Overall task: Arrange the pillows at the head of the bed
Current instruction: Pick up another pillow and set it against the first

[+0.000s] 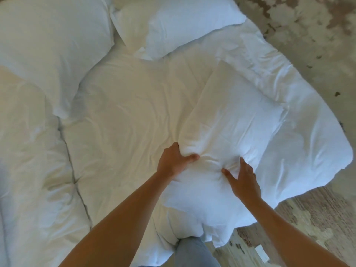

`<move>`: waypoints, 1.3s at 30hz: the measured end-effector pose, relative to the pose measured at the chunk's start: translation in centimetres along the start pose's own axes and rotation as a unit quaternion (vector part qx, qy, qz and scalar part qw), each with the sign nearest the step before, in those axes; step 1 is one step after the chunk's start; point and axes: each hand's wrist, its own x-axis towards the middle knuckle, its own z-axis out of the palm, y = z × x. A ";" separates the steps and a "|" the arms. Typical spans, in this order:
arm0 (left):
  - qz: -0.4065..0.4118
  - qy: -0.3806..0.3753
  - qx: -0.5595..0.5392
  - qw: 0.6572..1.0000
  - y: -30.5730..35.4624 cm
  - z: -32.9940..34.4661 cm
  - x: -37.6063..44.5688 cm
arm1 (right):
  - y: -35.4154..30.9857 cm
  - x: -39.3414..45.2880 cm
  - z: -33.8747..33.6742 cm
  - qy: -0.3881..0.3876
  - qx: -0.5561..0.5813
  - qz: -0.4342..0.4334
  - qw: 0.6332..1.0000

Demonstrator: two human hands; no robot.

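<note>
Nearest of all, two bare forearms reach out over the corner of the bed point(119, 105), and between them lies the plump white fabric pillow point(227, 135) being handled. Its long axis runs away from the person, slanting up and to the right, with the near end overhanging the bed's corner just above a grey-trousered knee point(192, 251). The left hand point(174, 162) has bunched a fold of the pillow's left edge, fingers curled under and thumb pressed on top. The right hand point(243, 180) rests on the top face, fingers spread and thumb digging into the cloth (a press more than a pinch, as far as I can tell). Both hands sit at the near half, about equally close. Two more white pillows point(173, 22) lie well apart at the far side, so I judge this one must travel forward and leftward to join them.
</note>
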 end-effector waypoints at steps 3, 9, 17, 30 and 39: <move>0.058 0.019 0.063 0.996 0.3 -3.1 -4.1 | -1.7 -3.7 -1.5 0.017 -0.007 -0.045 0.999; 0.171 0.057 0.224 0.958 -2.4 -11.9 -11.4 | -9.8 -10.0 -3.4 0.073 0.029 -0.193 0.978; 0.118 0.060 0.260 0.956 -12.8 -17.0 -19.1 | -20.3 -15.2 -0.4 0.012 -0.095 -0.387 0.917; 0.065 0.130 0.146 0.979 -15.8 -15.9 -21.6 | -23.1 -13.8 0.2 0.034 -0.313 -0.447 0.837; 0.094 0.138 0.259 0.951 -14.5 -16.3 -22.6 | -21.1 -12.3 1.3 -0.068 -0.246 -0.367 0.894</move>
